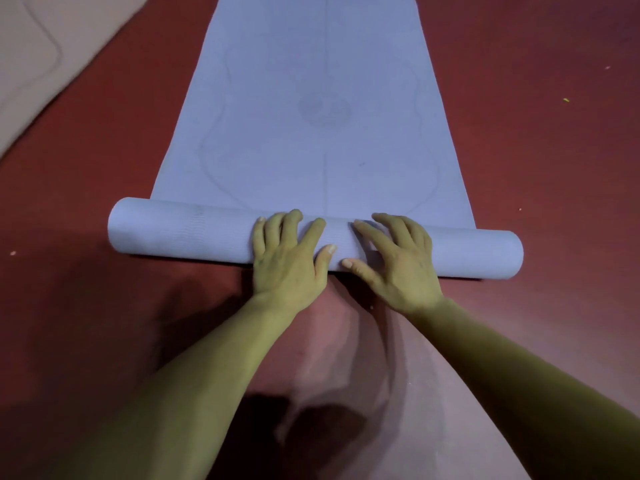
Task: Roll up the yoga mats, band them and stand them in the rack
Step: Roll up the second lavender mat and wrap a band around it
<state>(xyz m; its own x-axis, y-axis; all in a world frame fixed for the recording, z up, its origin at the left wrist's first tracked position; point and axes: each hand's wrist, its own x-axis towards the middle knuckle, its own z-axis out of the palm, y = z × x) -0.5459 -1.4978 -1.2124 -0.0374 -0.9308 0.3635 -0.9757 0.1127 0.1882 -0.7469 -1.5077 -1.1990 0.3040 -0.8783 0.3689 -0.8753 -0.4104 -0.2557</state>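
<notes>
A pale blue-grey yoga mat (322, 98) lies flat on the dark red floor and stretches away from me. Its near end is wound into a roll (173, 230) that lies crosswise in front of me, slightly slanted, with the right end nearer. My left hand (287, 258) presses flat on top of the roll just left of its middle, fingers spread. My right hand (391, 265) presses on the roll beside it, fingers spread and pointing up-left. No band and no rack are in view.
A beige mat or cushion (38, 60) with a stitched line lies at the upper left on the red floor (554, 168). Small specks of litter dot the floor at the right. My shadow falls on the floor below the roll.
</notes>
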